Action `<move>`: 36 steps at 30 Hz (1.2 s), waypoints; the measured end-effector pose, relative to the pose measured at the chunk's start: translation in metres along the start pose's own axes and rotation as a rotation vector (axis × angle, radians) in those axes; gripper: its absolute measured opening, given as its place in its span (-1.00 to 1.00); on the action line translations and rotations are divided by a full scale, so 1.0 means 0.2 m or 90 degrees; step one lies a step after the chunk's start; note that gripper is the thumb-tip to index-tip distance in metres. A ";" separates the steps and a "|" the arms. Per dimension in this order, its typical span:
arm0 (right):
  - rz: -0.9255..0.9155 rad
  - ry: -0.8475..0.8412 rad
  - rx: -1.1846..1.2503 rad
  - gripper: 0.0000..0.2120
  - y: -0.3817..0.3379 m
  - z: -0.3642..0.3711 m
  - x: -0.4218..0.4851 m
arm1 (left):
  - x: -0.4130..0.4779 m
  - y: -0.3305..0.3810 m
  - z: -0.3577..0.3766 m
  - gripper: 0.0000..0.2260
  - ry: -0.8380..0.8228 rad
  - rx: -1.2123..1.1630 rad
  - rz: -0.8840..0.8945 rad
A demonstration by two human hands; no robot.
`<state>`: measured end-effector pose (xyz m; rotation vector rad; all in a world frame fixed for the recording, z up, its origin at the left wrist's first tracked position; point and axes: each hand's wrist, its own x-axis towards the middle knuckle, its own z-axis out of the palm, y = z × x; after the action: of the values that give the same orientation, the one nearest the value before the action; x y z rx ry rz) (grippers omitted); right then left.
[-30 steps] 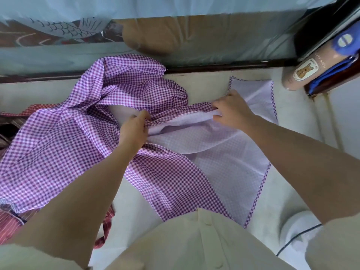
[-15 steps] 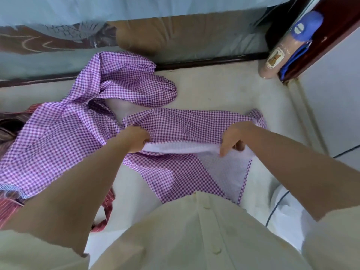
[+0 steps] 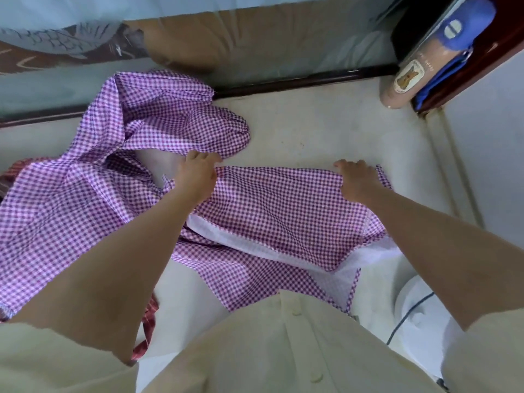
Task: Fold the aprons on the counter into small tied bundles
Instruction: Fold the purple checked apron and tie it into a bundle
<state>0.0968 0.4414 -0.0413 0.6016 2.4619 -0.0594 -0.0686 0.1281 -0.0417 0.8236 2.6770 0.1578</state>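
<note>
- Both hands have gone out from near the body, where they held up a doubled edge, to the far side. The folded panel now lies flat, check side up.
- Apron (image 3: 269, 211): purple check, on the pale counter (image 3: 312, 123). Right part is folded over, w/ white underside showing along the near edge. Left part + top are spread and rumpled toward the back rail.
- L hand (image 3: 198, 180): at far-left corner of the fold. Thumb seems to nip the cloth, but can't tell if it grips or only presses.
- R hand (image 3: 357, 182): at far-right corner, fingers fairly straight, flat on the cloth. Holding nothing, prob. pressing the fold down.
- Step: first folds of this apron, so early on. No bundle, no tie yet.
- Next, as I judge it: smooth the fold, then bring the loose left part in over it to narrow the strip. Straps need keeping free for tying, and I can't make them out.
- Red striped cloth (image 3: 147, 316) pokes out under the left side, maybe another apron waiting.
</note>
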 end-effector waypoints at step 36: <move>0.163 0.028 0.368 -0.73 0.21 -0.01 0.16 | 0.15 0.10 0.15 -0.31 -0.168 0.152 0.015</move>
<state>0.0901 0.4935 -0.0535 1.1646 2.3793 -0.6770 -0.0707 0.1606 -0.0747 0.8786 2.4650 -0.2543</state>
